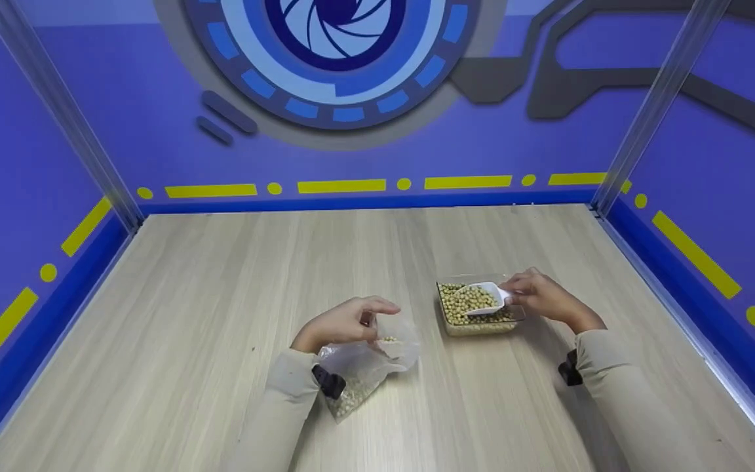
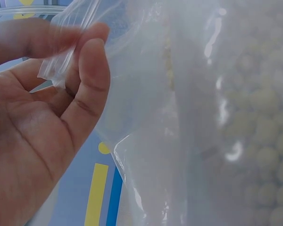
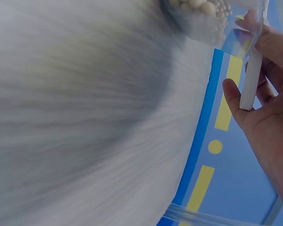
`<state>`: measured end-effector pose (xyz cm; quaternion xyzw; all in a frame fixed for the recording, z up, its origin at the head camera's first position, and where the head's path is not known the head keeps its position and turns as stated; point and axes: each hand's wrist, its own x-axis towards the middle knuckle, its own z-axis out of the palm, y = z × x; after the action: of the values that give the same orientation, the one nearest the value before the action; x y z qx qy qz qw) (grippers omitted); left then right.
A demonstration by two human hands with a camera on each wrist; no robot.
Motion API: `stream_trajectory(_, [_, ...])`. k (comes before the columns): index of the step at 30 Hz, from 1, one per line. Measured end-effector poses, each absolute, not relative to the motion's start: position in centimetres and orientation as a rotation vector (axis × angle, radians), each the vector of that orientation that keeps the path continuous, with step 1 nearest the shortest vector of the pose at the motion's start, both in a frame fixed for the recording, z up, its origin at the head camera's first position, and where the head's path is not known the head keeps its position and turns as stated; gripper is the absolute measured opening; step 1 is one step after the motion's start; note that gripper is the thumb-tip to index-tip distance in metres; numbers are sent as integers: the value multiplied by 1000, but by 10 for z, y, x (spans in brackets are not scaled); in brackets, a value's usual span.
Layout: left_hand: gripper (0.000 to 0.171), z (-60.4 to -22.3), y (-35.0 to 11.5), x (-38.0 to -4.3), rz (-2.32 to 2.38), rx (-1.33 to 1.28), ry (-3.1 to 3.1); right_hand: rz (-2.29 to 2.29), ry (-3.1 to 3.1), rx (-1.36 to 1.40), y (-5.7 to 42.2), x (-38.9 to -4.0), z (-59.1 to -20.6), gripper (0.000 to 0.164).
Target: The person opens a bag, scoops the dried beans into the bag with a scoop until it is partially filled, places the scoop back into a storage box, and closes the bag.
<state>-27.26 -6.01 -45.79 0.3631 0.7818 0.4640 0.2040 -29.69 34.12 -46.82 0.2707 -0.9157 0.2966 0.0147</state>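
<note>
My left hand [image 1: 345, 322] pinches the rim of a clear zip bag [image 1: 358, 370] near the middle of the table. Pale round beans lie in the low end of the bag; in the left wrist view the bag's zip edge passes between thumb and fingers of the hand [image 2: 37, 108]. To the right stands a clear rectangular container [image 1: 482, 330] of yellowish beans [image 1: 454, 303]. My right hand [image 1: 544, 298] grips a white scoop [image 1: 501, 293] by its handle. The scoop's bowl, heaped with beans, is at the bean surface inside the container. In the right wrist view the white handle [image 3: 250, 87] crosses the palm.
A light wood-grain table [image 1: 220, 282] carries the bag and container. Blue printed panels [image 1: 122, 118] with yellow dashes wall it at the back and both sides, with metal posts at the corners. Dark cameras [image 1: 329, 381] sit on both wrists.
</note>
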Motion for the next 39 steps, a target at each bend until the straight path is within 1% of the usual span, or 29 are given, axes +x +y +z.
stream_trajectory(28, [55, -457, -62, -273, 1279, 1006, 2208, 1072, -2855, 727, 345, -296, -473, 28])
stream_trajectory(39, [53, -439, -61, -260, 1273, 1019, 2207, 1090, -2845, 737, 344, -296, -470, 30])
